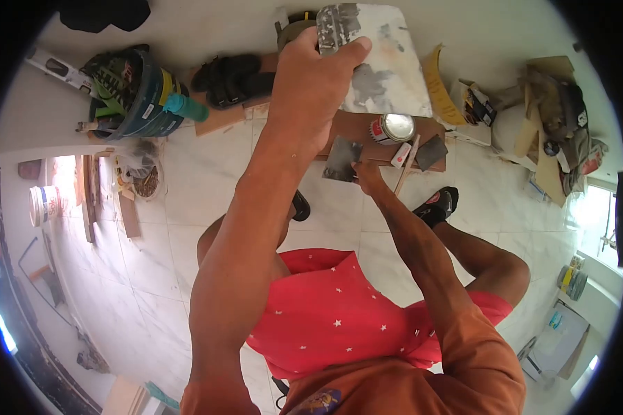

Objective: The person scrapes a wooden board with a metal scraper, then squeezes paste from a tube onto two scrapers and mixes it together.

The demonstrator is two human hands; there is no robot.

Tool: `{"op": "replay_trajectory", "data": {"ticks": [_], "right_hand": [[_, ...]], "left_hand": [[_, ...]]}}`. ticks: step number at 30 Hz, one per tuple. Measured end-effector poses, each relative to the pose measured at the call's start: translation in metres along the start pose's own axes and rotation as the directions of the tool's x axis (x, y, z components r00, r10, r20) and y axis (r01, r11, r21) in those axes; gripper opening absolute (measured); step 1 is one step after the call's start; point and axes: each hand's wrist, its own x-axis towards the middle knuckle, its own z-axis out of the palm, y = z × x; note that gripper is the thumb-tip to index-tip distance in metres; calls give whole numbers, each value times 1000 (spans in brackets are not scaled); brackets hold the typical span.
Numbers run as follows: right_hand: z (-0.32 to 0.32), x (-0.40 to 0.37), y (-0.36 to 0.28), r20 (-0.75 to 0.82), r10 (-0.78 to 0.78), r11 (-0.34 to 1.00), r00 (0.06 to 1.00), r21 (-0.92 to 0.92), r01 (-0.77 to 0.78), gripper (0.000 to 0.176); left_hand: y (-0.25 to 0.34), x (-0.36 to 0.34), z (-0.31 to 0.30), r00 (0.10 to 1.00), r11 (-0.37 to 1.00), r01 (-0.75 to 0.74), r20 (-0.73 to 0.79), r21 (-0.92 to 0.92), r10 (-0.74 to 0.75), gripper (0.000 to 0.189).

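My left hand (322,66) is raised, gripping a flat white panel (391,59) with rounded corners and grey, worn-looking patches, thumb across its face. Lower down, my right hand (369,178) pinches the corner of a dark grey square sheet (342,158). Beside that sheet is a brown board (356,129) on the floor. It carries a can (396,128) with a silvery lid, a small white-and-red packet (401,155), a thin wooden stick (408,164) and another dark square piece (432,153).
A dark bucket (145,104) of tools stands at the left, with a teal bottle (185,108) at its side. Black sandals (232,81) lie by the wall. Cardboard and cloth (557,124) are piled at the right. Wood strips (88,197) lean further left. Marble-patterned tiles (166,263) cover the floor.
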Motion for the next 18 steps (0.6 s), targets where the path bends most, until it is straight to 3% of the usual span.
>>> {"op": "replay_trajectory", "data": {"ticks": [4, 5, 7, 10, 12, 14, 16, 18], "right_hand": [[6, 29, -26, 13, -73, 978, 997, -197, 74, 24], [3, 30, -30, 21, -213, 866, 977, -460, 199, 24], [-2, 30, -41, 162, -443, 398, 882, -846, 355, 25], [-20, -1, -89, 334, -509, 90, 793, -896, 435, 33], [-35, -37, -137, 112, -689, 388, 716, -777, 496, 40], [-62, -25, -154, 183, -823, 44, 537, -923, 382, 44], [-78, -17, -162, 245, -764, -24, 597, -935, 353, 45], [-76, -18, -177, 282, -660, -86, 696, -949, 303, 45]], "left_hand": [[-6, 25, -9, 999, 999, 37, -33, 2, -37, 27], [-8, 29, -10, 998, 999, 45, -38, -22, -46, 27], [3, 31, 0, 994, 985, 106, -20, -133, -109, 28], [8, 26, 1, 996, 967, 81, 52, -242, -70, 28], [10, 20, 0, 996, 966, 73, 66, -248, -58, 27], [14, 19, 1, 996, 983, 82, 42, -164, -76, 27], [16, 21, -4, 997, 997, 70, 13, -39, -70, 26], [-7, 23, 2, 997, 996, -50, -55, -71, 46, 24]]}}
